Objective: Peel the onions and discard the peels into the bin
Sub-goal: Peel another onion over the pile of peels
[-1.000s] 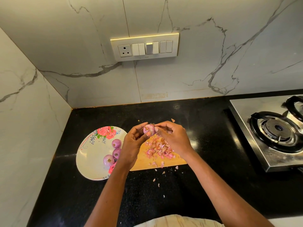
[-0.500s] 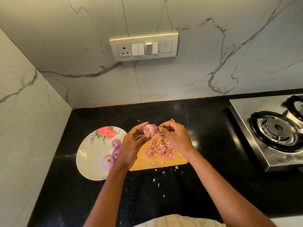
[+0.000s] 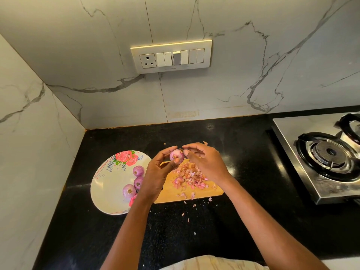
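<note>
A person's two hands meet above a black counter, working on a small pink onion held in the air over the far end of a wooden board. The left hand grips the onion between curled thumb and fingers, the thumb tip pressed to its near side. The right hand comes in from 3 o'clock with fingers bent, its fingertips pinching at the onion's top right edge; whether a strip of skin lies between them is too small to tell.

On the board, directly under the hands, lies a loose heap of pink and tan peels. More flakes are scattered off the board's near edge onto the counter, toward 6 o'clock, and a single scrap sits just beyond the right hand at 12 o'clock.

At 9 o'clock from the board, touching or just beside its left edge, rests a white plate printed with pink roses. Three purple onions lie on the plate's right side, close to one another, partly behind the left wrist.

A steel gas stove with a black burner ring stands well apart at 3 o'clock. Marble-patterned walls close the corner behind, and a switch panel with one socket is mounted on the back wall at 12 o'clock. A pale garment shows at the bottom edge.
</note>
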Motion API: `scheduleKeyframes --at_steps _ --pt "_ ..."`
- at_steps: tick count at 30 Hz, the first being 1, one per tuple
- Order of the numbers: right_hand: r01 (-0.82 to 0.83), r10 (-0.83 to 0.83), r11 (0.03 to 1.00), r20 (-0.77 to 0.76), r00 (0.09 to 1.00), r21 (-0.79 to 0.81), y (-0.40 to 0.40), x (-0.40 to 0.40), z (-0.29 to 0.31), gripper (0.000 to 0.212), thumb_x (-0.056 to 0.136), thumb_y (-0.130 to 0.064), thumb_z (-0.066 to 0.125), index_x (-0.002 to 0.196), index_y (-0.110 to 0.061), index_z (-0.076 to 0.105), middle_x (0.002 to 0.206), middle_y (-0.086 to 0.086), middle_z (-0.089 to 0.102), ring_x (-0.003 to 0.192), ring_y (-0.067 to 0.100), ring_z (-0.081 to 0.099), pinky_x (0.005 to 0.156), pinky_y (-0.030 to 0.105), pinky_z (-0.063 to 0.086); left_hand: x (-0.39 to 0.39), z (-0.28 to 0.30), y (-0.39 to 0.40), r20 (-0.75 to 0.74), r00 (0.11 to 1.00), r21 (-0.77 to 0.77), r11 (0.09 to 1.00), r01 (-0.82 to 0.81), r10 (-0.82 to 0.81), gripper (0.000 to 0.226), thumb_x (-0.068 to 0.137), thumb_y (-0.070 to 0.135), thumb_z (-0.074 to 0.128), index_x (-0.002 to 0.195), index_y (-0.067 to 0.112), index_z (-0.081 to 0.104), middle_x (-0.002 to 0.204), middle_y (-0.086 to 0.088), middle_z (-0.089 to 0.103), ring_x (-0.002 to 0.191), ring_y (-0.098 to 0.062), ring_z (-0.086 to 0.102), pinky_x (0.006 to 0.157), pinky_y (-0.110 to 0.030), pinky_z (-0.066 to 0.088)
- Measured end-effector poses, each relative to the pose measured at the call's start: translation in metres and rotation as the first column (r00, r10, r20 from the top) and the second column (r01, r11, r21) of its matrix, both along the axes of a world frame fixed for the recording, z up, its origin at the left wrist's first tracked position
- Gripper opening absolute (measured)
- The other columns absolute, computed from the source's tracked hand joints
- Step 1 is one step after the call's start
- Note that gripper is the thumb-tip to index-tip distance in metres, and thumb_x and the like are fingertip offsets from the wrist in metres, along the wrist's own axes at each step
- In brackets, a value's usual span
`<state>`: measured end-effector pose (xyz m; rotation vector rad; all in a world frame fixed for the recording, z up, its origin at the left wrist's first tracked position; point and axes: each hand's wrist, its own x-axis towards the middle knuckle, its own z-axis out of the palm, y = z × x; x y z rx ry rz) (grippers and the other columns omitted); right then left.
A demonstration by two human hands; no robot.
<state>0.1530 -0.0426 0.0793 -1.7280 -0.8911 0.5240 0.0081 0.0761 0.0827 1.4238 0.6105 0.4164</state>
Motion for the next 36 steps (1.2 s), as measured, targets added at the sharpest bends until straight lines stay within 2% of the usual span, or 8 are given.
scheduleKeyframes --at_steps 2,5,10,15,21,27,33,36 --pt "-0.023 0.023 0.999 0.001 1.0 0.025 0.001 -0.001 0.004 0.021 0.096 -0.028 0.07 0.115 -0.021 0.075 0.108 -0.01 0.075 0.102 0.002 0.07 0.086 0.023 0.059 0.001 -0.001 0.0 -0.004 1.0 0.051 0.999 0.004 -0.004 0.045 0.085 0.029 0.073 0.129 0.028 0.06 0.126 0.006 0.066 0.114 -0.01 0.065 0.089 -0.026 0.057" --pt "-0.011 0.009 0.999 0.057 0.998 0.031 0.0 0.0 0.005 0.017 0.094 -0.026 0.073 0.108 -0.02 0.077 0.099 -0.011 0.075 0.095 0.001 0.07 0.083 0.018 0.057 0.001 -0.002 0.0 -0.011 1.0 0.082 0.997 0.009 -0.008 0.043 0.088 0.024 0.072 0.129 0.023 0.058 0.125 0.005 0.066 0.113 -0.008 0.066 0.087 -0.023 0.057" --pt "-0.016 0.015 1.0 0.07 0.997 0.018 -0.002 0.003 0.005 0.013 0.093 -0.024 0.073 0.103 -0.019 0.079 0.091 -0.013 0.075 0.088 0.001 0.07 0.077 0.012 0.053 0.0 -0.003 0.002 0.001 0.999 0.034 0.999 0.041 -0.041 0.045 0.088 0.024 0.07 0.132 0.018 0.058 0.127 0.001 0.067 0.116 -0.013 0.066 0.087 -0.024 0.056" --pt "0.033 -0.034 0.999 0.012 0.999 0.042 -0.003 0.002 -0.002 0.011 0.095 -0.023 0.071 0.103 -0.02 0.078 0.093 -0.009 0.075 0.088 0.008 0.073 0.078 0.026 0.062 0.0 -0.002 -0.001 0.025 0.998 -0.08 0.995 0.056 -0.055 0.056 0.082 0.031 0.07 0.134 0.016 0.057 0.128 -0.003 0.069 0.118 -0.02 0.066 0.097 -0.034 0.055" --pt "0.001 0.005 0.997 -0.082 0.997 0.075 -0.003 0.001 -0.001 0.016 0.096 -0.023 0.071 0.108 -0.016 0.077 0.099 -0.006 0.076 0.096 0.009 0.073 0.081 0.029 0.062 0.0 -0.001 -0.001 0.022 0.999 -0.077 0.996 0.05 -0.048 0.05 0.083 0.031 0.069 0.131 0.022 0.059 0.129 -0.004 0.067 0.119 -0.02 0.065 0.1 -0.035 0.054" --pt "-0.008 0.012 0.999 -0.099 0.995 0.04 -0.002 0.0 -0.004 0.016 0.091 -0.027 0.076 0.105 -0.018 0.076 0.097 -0.012 0.075 0.098 0.01 0.072 0.089 0.041 0.061 0.0 0.0 0.0 -0.009 0.998 0.061 0.997 0.055 -0.054 0.042 0.09 0.029 0.069 0.131 0.028 0.061 0.128 0.007 0.066 0.119 -0.01 0.063 0.088 -0.02 0.054" --pt "0.011 0.011 0.996 -0.249 0.968 0.083 -0.003 -0.004 -0.004 0.016 0.09 -0.016 0.077 0.104 -0.01 0.075 0.096 -0.003 0.076 0.098 0.014 0.073 0.082 0.03 0.062 0.0 0.002 -0.004 -0.01 0.999 0.127 0.991 0.044 -0.043 0.038 0.093 0.021 0.066 0.13 0.029 0.059 0.126 0.01 0.064 0.114 0.002 0.062 0.084 -0.011 0.05" --pt "0.043 -0.023 0.996 -0.233 0.972 0.08 -0.002 -0.006 -0.003 0.013 0.088 -0.016 0.079 0.101 -0.011 0.077 0.092 -0.002 0.075 0.094 0.016 0.073 0.083 0.035 0.062 0.001 0.001 -0.005 -0.008 0.999 0.135 0.99 0.033 -0.032 0.038 0.095 0.018 0.065 0.132 0.027 0.058 0.126 0.011 0.064 0.112 0.005 0.062 0.083 -0.01 0.05"
